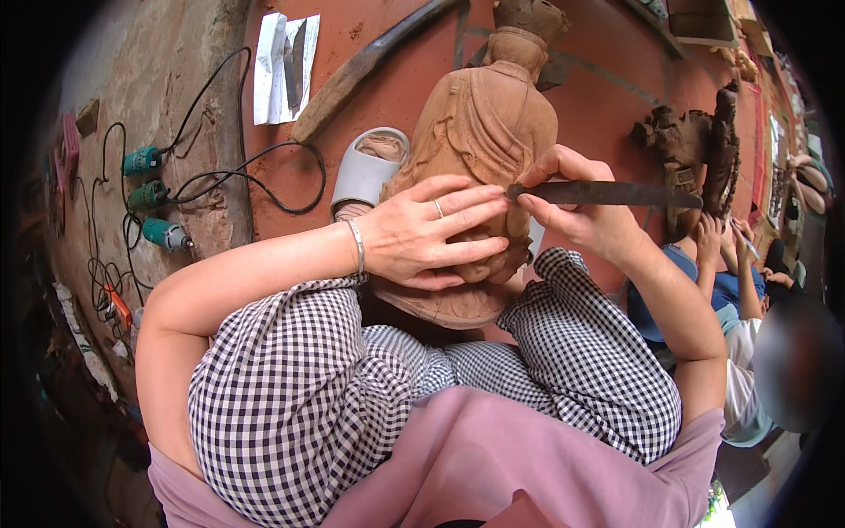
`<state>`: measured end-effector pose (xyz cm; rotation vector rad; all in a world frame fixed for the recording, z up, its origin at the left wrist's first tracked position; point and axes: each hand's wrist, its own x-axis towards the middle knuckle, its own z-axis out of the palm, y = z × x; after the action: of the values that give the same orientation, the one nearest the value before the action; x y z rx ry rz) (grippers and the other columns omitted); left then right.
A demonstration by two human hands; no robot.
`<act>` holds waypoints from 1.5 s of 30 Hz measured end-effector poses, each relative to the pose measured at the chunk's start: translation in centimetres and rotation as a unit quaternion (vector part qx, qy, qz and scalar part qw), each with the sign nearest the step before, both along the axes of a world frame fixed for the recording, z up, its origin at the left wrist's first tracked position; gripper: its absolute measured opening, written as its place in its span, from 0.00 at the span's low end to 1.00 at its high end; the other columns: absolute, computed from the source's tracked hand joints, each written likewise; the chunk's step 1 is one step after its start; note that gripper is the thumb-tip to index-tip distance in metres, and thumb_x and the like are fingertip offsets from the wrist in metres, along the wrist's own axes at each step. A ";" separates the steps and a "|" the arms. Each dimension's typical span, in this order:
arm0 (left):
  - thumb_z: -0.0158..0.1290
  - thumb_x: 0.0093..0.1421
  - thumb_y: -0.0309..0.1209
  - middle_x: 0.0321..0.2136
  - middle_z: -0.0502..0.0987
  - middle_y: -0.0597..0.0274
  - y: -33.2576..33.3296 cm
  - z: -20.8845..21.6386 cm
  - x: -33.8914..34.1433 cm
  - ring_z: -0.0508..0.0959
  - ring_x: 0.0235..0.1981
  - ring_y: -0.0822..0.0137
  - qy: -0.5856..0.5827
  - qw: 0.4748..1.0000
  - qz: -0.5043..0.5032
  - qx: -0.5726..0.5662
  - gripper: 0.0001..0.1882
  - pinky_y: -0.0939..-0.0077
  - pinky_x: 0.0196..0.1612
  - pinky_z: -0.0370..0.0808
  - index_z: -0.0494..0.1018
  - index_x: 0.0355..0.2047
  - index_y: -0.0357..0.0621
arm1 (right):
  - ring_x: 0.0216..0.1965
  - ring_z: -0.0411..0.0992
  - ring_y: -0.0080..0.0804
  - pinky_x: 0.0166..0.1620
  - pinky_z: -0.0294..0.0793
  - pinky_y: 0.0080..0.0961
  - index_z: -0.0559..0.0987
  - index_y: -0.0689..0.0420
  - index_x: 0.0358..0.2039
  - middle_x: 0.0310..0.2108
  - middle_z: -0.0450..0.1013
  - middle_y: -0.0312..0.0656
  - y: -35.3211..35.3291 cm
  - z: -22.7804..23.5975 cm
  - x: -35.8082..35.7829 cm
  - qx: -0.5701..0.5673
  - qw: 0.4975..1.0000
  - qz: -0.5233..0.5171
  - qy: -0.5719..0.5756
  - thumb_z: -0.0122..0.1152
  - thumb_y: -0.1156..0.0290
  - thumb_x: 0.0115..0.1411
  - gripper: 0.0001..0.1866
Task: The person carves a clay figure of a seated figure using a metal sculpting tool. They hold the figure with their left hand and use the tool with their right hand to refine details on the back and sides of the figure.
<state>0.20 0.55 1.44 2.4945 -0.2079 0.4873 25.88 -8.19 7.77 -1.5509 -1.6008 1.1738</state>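
A carved brown wooden statue of a robed figure stands between my knees, its head toward the far side. My left hand lies across its lower part, fingers stretched out and a little apart, steadying contact along the surface. In my right hand a long, flat, dark blade-like tool is pinched between thumb and fingers. One end of the tool meets the statue close to my left fingertips; its rounded end points right. Whether it is a file or a scraper I cannot tell.
Left are several green power tools with black cables. A wooden bar and white paper bearing a dark blade lie on the red floor. A grey slipper is beside the statue. Right, another person's hands touch a dark carving.
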 end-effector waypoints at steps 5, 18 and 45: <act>0.58 0.59 0.54 0.64 0.68 0.45 -0.1 -1.2 -0.5 0.67 0.69 0.51 -0.007 1.000 0.011 0.019 0.30 0.45 0.68 0.61 0.74 0.59 0.60 | 0.36 0.81 0.37 0.35 0.81 0.28 0.80 0.58 0.33 0.30 0.80 0.40 0.5 -1.0 -1.7 0.182 0.978 -0.018 -0.101 0.74 0.75 0.53 0.10; 0.57 0.58 0.55 0.62 0.72 0.51 -0.2 -1.4 -0.1 0.71 0.65 0.55 -0.035 0.999 0.027 0.019 0.28 0.46 0.68 0.63 0.78 0.57 0.62 | 0.44 0.83 0.38 0.51 0.83 0.40 0.79 0.54 0.28 0.30 0.80 0.38 1.5 -1.5 -2.2 0.276 0.925 0.062 -0.255 0.73 0.72 0.51 0.08; 0.59 0.58 0.53 0.65 0.68 0.49 -0.3 -1.7 -0.3 0.68 0.68 0.53 -0.030 0.999 0.020 0.000 0.30 0.48 0.70 0.61 0.74 0.59 0.59 | 0.32 0.75 0.29 0.32 0.76 0.29 0.77 0.50 0.23 0.28 0.76 0.30 1.6 -1.1 -1.8 0.305 0.901 0.084 -0.298 0.73 0.67 0.46 0.10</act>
<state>-0.07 0.25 -0.26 2.4907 -0.1828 0.5801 24.09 -6.59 6.71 -1.4129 -2.2500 0.1820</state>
